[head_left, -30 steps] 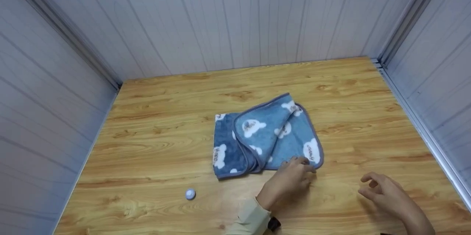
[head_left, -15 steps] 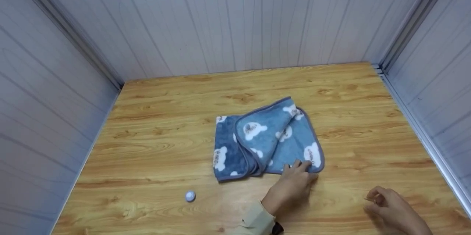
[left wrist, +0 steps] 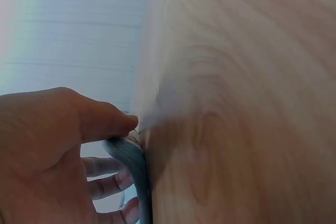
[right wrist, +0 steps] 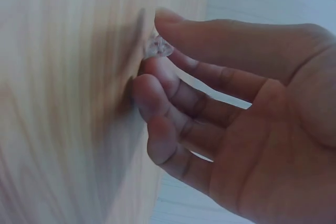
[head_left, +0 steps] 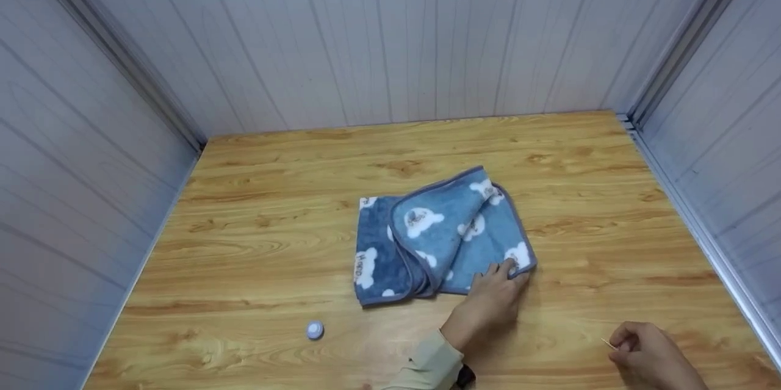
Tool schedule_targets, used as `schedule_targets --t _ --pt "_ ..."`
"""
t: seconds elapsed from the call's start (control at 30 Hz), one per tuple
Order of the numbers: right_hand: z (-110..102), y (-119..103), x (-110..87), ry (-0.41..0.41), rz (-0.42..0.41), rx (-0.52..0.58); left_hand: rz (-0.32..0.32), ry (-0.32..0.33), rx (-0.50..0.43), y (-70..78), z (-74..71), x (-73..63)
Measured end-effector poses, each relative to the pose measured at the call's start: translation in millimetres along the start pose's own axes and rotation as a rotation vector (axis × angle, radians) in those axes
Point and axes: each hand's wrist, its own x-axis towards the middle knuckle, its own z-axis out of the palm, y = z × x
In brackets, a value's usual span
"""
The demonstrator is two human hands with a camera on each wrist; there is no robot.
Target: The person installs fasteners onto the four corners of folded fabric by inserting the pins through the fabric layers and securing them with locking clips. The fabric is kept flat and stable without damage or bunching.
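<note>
A blue fleece blanket (head_left: 421, 243) with white cloud-shaped patches lies folded on the wooden table. My left hand (head_left: 488, 301) is at its near right edge. In the left wrist view the blanket's grey-blue border (left wrist: 131, 161) runs between the thumb and the fingers, which pinch it. Off to the right, apart from the blanket, my right hand (head_left: 653, 353) pinches a thin pale pin-like stick (head_left: 608, 343) that points up and left. In the right wrist view a small clear faceted knob (right wrist: 159, 47) shows between thumb and fingers; the rest of it is hidden.
A small round white and lavender piece (head_left: 315, 329) lies left of the left forearm. The wooden tabletop (head_left: 256, 243) is bounded by pale panel walls (head_left: 403, 36) at the back and both sides, with a metal rail (head_left: 701, 219) along the right edge.
The right hand has moved slightly down, and its loose fingers have come together on the thin stick. The left fingers have taken hold of the blanket's near right corner, which now bends up.
</note>
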Motion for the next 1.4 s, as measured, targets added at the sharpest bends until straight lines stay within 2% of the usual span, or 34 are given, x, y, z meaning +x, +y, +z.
schedule_targets --t 0.07,0.27,0.37,0.5,0.63,0.73,0.83,1.03,1.1,1.2,1.4 --pt "1.1 -0.6 0.3 0.002 0.014 0.006 -0.006 0.018 -0.025 -0.5 0.9 1.6" --pt "4.2 -4.4 2.0 0.02 0.092 0.027 -0.027 0.161 -0.153 -4.4 5.4 4.2" --pt "4.3 -6.5 3.0 0.038 0.098 0.008 -0.026 0.228 -0.215 -5.7 4.6 4.6" --pt "4.0 -10.5 3.8 0.087 0.12 0.002 -0.011 0.319 -0.281 -6.8 3.0 4.4" --pt "5.7 -12.6 3.0 0.169 0.095 -0.014 0.007 0.376 -0.289 -8.1 0.6 4.8" --pt "7.8 -13.0 2.6 0.228 0.05 -0.041 0.019 0.392 -0.26 -9.3 -1.5 5.2" --pt "8.5 -13.5 3.3 0.26 0.005 -0.06 0.015 0.377 -0.236 -10.5 -3.1 5.1" --pt "5.6 -17.9 6.0 0.24 -0.023 -0.061 -0.009 0.262 -0.255 -13.5 -4.0 6.3" --pt "4.4 -20.3 6.5 0.237 -0.027 -0.053 -0.012 0.249 -0.261 -14.6 -4.2 6.8" --pt "2.3 -23.9 7.5 0.237 -0.029 -0.029 -0.007 0.271 -0.287 -16.2 -5.4 7.3" --pt "0.7 -31.1 11.2 0.293 -0.02 -0.004 0.025 0.376 -0.384 -19.0 -9.1 7.4"
